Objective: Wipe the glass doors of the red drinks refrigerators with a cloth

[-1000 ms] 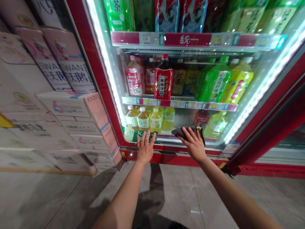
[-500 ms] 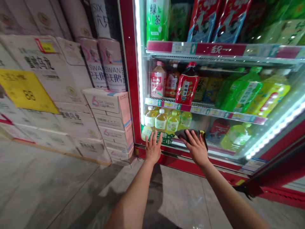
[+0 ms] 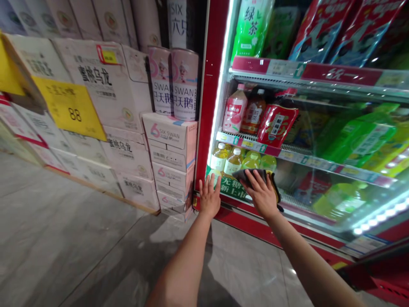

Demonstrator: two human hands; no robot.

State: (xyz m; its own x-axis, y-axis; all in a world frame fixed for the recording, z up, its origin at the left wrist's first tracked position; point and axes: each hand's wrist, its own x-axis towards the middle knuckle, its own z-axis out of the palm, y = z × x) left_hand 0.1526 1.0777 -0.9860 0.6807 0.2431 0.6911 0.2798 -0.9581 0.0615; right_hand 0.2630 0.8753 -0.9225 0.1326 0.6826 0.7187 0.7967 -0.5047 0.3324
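Our right hand (image 3: 262, 197) lies flat on a dark cloth (image 3: 275, 186) with a yellow edge, near the middle of the picture. Its fingers are spread out on top of the cloth, which lies against the glass (image 3: 297, 168) low on a red fridge (image 3: 211, 64). Part of the cloth pokes out on both sides of the hand. Our left hand (image 3: 209, 200) is open too, just left of the middle, with its fingers up and a little apart. It has nothing in it. It is next to a green sign (image 3: 232, 188), and we can't tell if its palm touches the glass.

Little yellow bottles (image 3: 218, 161) stand behind the glass, just above our hands. On the shelf over them, we see a pink bottle (image 3: 234, 111) and a bottle with a red label (image 3: 276, 128). Big green bottles (image 3: 361, 136) stand at the right of the picture. At the upper left, two tall cans (image 3: 185, 85) stand on white and pink boxes (image 3: 168, 143). A yellow paper (image 3: 70, 108) says 88. The gray floor (image 3: 105, 251) fills the lower left.
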